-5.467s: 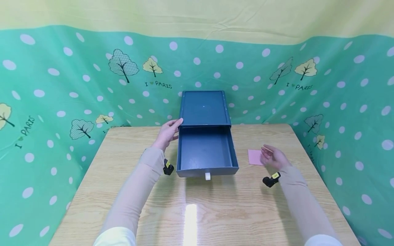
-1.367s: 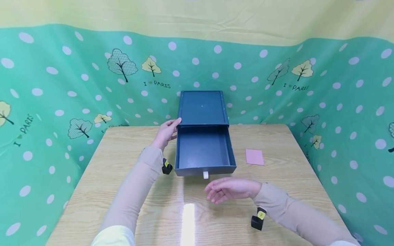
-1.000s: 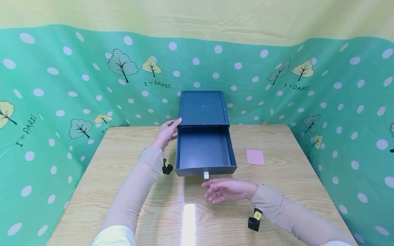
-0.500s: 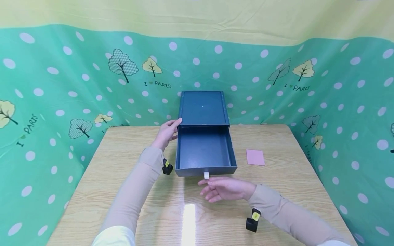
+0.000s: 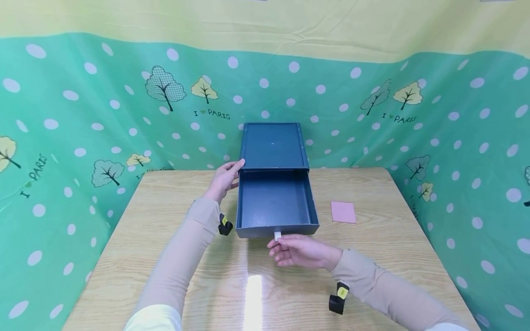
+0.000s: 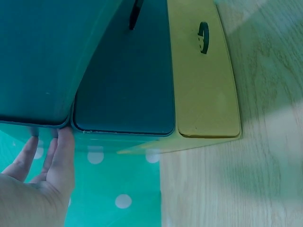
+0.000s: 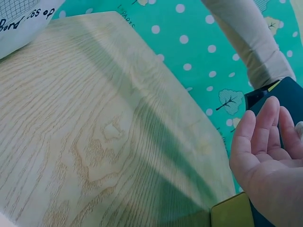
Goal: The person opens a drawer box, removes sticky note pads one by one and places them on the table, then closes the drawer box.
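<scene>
A dark blue drawer cabinet (image 5: 272, 145) stands at the back of the table, its top drawer (image 5: 278, 230) pulled far out, with nothing seen inside. My left hand (image 5: 223, 179) rests against the cabinet's left side, thumb at the upper front corner; in the left wrist view its fingers (image 6: 61, 156) lie fairly straight along that wall. At the drawer front, my right hand (image 5: 304, 250) pinches the small white pull tab (image 5: 277, 235) between thumb and index finger, the other fingers loosely bent below. In the right wrist view the right hand (image 7: 270, 156) hides most of the drawer.
Right of the drawer lies a pink paper square (image 5: 343, 212) on the wooden table (image 5: 165, 220). Under the pulled-out drawer, the left wrist view shows a closed blue drawer (image 6: 125, 80) and a yellow one (image 6: 206, 85) with a dark handle. A polka-dot curtain (image 5: 352, 92) hangs behind and at the sides.
From beside the pink paper, my right hand has come left to the drawer front, and its thumb and index finger have closed on the white pull tab. The left hand and drawer have stayed put.
</scene>
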